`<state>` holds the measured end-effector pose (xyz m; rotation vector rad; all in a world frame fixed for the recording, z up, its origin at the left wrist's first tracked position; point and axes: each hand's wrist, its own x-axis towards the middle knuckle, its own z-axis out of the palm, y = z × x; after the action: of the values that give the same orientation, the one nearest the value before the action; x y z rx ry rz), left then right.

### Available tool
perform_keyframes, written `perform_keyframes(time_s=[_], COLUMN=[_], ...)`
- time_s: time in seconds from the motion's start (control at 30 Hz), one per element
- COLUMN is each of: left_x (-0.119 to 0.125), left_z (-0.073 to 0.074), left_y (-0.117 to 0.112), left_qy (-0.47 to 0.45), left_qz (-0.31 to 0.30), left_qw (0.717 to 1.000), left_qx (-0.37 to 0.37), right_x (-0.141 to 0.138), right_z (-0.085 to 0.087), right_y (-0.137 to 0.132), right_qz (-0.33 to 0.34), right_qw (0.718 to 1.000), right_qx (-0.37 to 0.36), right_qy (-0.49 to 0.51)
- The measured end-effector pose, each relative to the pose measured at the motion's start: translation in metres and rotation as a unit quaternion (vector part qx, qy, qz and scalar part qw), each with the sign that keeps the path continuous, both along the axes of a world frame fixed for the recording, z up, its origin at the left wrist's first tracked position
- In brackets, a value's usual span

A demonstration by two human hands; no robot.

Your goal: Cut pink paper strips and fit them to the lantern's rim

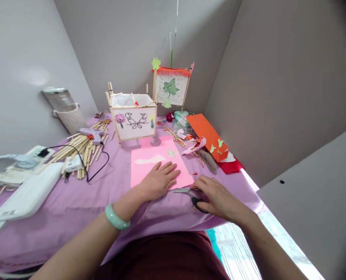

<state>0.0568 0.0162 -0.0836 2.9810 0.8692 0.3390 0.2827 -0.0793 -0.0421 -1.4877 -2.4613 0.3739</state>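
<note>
My left hand (160, 179) lies flat with its fingers spread on a sheet of pink paper (137, 175). A jade-green bangle (116, 217) circles that wrist. At the paper's near right corner, my right hand (216, 196) grips a pair of scissors (196, 201) with dark handles. Their metal blades lie along the near edge of the sheet, pointing left; whether they touch the paper I cannot tell. On the pink sheet rest a torn-looking pale strip (150, 160) and a small light green scrap (171, 153).
Behind the paper stands a stick-framed lantern (133, 123) with drawn birds; another panelled lantern (172, 87) hangs beyond. Left are wooden sticks (88, 155), a glue gun (92, 135), a white power block (29, 192) and cables. Orange paper (206, 134) and scraps lie at right.
</note>
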Motion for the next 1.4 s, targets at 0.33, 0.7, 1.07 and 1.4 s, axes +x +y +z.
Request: perform_keyframes(time_s=[0.33,0.7,1.07,1.4], left_x=[0.000,0.001,0.002,-0.025], left_z=[0.001,0.002,-0.001,0.021], left_y=[-0.001,-0.001,0.000,0.007], left_qy=[0.002,0.002,0.004,-0.172], left_qz=[0.004,0.022,0.026,0.062], left_qw=[1.000,1.000,1.000,0.975], left_qx=[-0.004,0.001,-0.014,-0.128], right_x=[-0.005,-0.014,-0.022,-0.032], right_z=[-0.001,-0.001,0.001,0.002], right_y=[-0.004,-0.009,-0.008,-0.001], right_qz=[-0.004,0.000,0.016,0.005], right_qw=[1.000,1.000,0.999,0.999], right_qx=[-0.009,-0.007,-0.040,-0.042], right_qy=[0.011,0.008,0.013,0.008])
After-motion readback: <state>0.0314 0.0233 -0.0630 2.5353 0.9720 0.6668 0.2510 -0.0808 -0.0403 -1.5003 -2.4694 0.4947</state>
